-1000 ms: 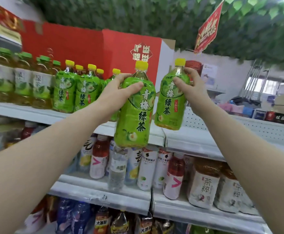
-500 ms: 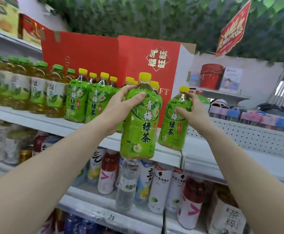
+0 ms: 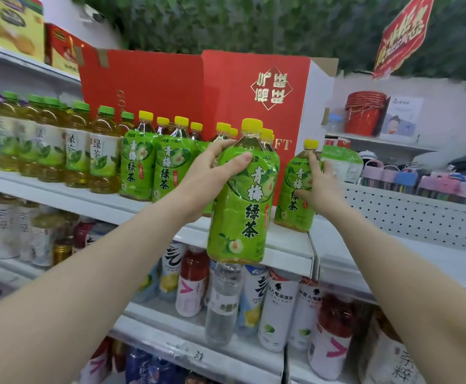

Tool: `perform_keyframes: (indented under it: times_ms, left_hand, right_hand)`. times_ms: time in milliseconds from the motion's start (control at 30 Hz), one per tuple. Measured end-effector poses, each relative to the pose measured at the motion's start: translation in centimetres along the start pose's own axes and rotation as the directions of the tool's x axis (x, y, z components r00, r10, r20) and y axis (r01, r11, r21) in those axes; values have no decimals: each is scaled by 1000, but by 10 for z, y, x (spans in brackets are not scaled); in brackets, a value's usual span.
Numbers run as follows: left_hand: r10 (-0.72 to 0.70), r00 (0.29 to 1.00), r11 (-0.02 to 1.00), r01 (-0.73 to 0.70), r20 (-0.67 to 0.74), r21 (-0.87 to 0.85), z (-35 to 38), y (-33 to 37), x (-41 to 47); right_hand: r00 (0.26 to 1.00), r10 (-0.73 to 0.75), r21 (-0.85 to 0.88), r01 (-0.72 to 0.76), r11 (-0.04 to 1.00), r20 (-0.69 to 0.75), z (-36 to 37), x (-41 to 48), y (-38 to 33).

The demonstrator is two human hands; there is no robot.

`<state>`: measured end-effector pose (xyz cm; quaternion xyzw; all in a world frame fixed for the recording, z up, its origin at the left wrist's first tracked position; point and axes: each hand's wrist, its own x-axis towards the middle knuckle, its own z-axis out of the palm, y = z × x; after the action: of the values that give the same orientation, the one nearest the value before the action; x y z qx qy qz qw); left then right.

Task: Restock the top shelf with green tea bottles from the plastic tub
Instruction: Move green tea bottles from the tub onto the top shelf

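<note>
L hand [image 3: 212,173] grips a green tea btl [image 3: 242,206] round its shoulder. Its fingers [image 3: 223,145] curl over the far side & the thumb lies across the top of the label. The btl is upright, held in the air in front of the top shelf [image 3: 60,195], w/ its base lower than the shelf's front lip, covering part of the drinks on the shelf below [image 3: 193,286].

R hand [image 3: 320,187] holds a 2nd green tea btl [image 3: 295,195] from its right side, fingers [image 3: 313,162] wrapped on neck & label. That one's upright at the right end of the top shelf, just in front of the red carton [image 3: 254,92]. Its base is on or just above the board, can't tell which.

Further left on the same shelf is a row of yellow-cap btls [image 3: 137,164] w/ the same green label, then green-cap tea btls [image 3: 74,153] w/ pale labels. A perforated white panel [image 3: 406,214] is off to the right.
</note>
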<state>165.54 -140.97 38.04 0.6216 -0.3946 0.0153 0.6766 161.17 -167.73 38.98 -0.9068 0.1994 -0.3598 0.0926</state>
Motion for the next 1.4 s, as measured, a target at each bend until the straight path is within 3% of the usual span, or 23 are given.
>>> perform_keyframes:
  times_ms: [133,233,300,367,400,467,567,700,867,933,1000,1133,1400]
  left_hand:
    - [22,999,999,-23,23,39,2,-6,-4]
    - [54,998,998,-56,40,42,6,-10,-10]
    - [70,997,996,-72,43,46,10,-13,-14]
    - [68,997,997,-70,47,40,16,-15,-18]
    - [67,996,997,-69,51,38,20,-15,-20]
    - [58,997,998,-59,57,18,27,-15,-23]
    - [19,996,1000,-19,83,-4,36,-18,-23]
    - [20,989,998,-29,144,60,46,-13,-13]
    - [118,961,960,-175,250,220,59,20,12]
    - [192,956,895,-264,223,360,59,31,24]
    - [298,941,768,-336,160,545,53,29,36]
    - [351,921,520,-340,166,783,44,-11,40]
    - [303,936,363,-287,179,886,43,-62,37]
  right_hand:
    - [998,43,-12,-42,999,46,3,1,4]
    - [985,-78,26,83,996,-152,-1,-20,-4]
    - [941,-118,365,236,901,-317,-5,-48,-16]
    - [974,-99,721,219,658,-205,-9,-84,-34]
    - [985,-139,804,162,573,-99,-8,-100,-39]
    - [973,-231,801,119,587,25,-5,-121,-43]
    - [964,-251,803,85,590,82,-7,-132,-39]
    - [970,-209,787,36,616,120,-30,-128,-34]
    - [988,-137,759,38,651,68,-60,-105,-28]
    - [995,-93,742,38,669,33,-68,-92,-21]
    - [999,-51,721,32,692,5,-73,-80,-12]
    - [999,18,674,10,739,-34,-63,-62,3]
    - [999,50,572,-39,820,-4,-26,-54,13]
